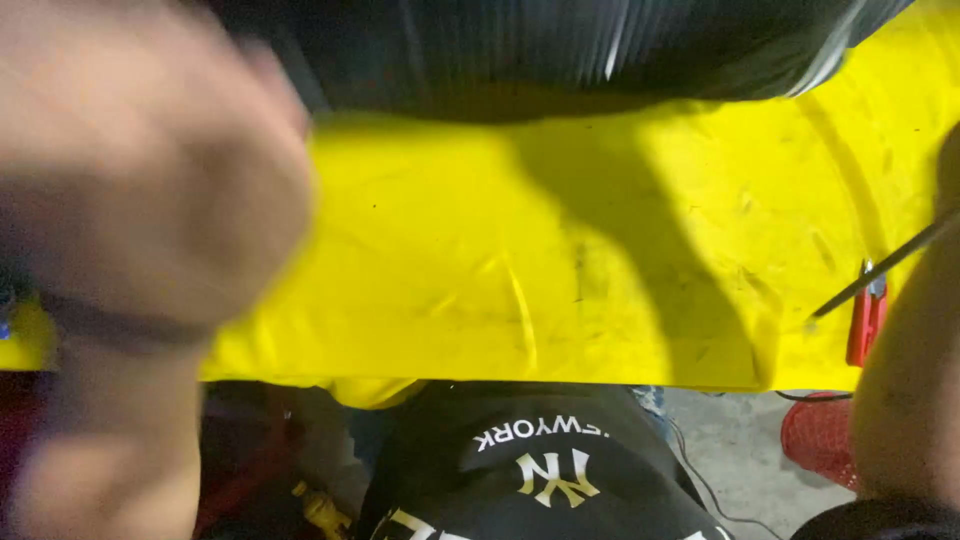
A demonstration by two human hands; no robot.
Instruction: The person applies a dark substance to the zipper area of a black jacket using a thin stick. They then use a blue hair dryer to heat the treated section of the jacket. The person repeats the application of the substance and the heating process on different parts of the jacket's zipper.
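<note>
A blurred left hand fills the left of the view, blocking much of the yellow sheet below it; its grip cannot be told. At the right edge only a forearm shows, the right hand out of view. One thin metal rod crosses one red tool lying on the sheet. One red mesh basket sits on the floor; its contents cannot be seen.

Beneath the blurred left hand lies a yellow sheet, smooth, faintly glossy plastic with creases and dark scuffs. Beyond the fingers, dark ribbed material shines slightly. A thin metal rod glints at the far side.
</note>
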